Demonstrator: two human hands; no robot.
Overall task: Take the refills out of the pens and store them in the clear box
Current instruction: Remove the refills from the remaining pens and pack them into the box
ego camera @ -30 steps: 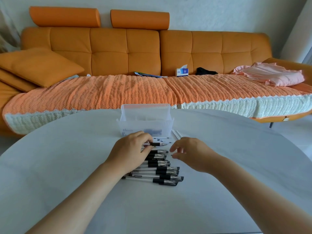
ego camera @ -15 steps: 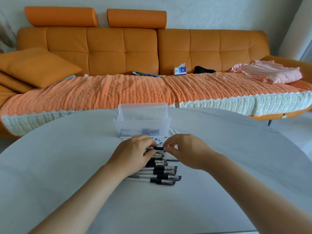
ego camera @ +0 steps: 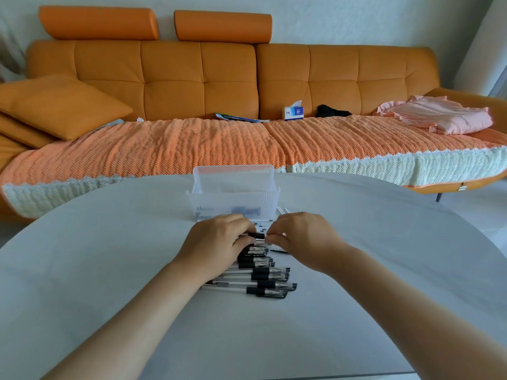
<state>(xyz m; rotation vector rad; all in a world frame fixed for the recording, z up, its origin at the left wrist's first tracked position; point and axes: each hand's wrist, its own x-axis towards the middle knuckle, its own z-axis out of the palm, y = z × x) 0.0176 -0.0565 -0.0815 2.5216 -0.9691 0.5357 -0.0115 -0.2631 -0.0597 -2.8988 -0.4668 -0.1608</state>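
Near the middle of the white counter (ego camera: 109, 270), just in front of the clear box (ego camera: 233, 200), one pen (ego camera: 258, 236) is held between both hands. The left hand (ego camera: 216, 242) is closed around the barrel, with the fingers curled over it. The right hand (ego camera: 304, 237) is narrowed to a pinch, and its fingertips are pressed on the end of the same pen, beside the black grip. Whether the refill is drawn out cannot be told, because the fingers cover that part. Under the left hand and nearer to the person, a pile of pens (ego camera: 266, 277) is laid in rough rows, with the black grips toward the right. Some dark contents are seen through the wall of the clear box, but they are blurred. Two thin clear tubes (ego camera: 282, 210) are lying just beside its right corner. Behind the counter an orange sofa (ego camera: 192, 78) is placed against a pale wall, and its seat is covered with an orange throw (ego camera: 178, 146). On the throw a tissue box (ego camera: 293, 112), a black item (ego camera: 332, 111) and a folded pink cloth (ego camera: 439, 117) are seen.
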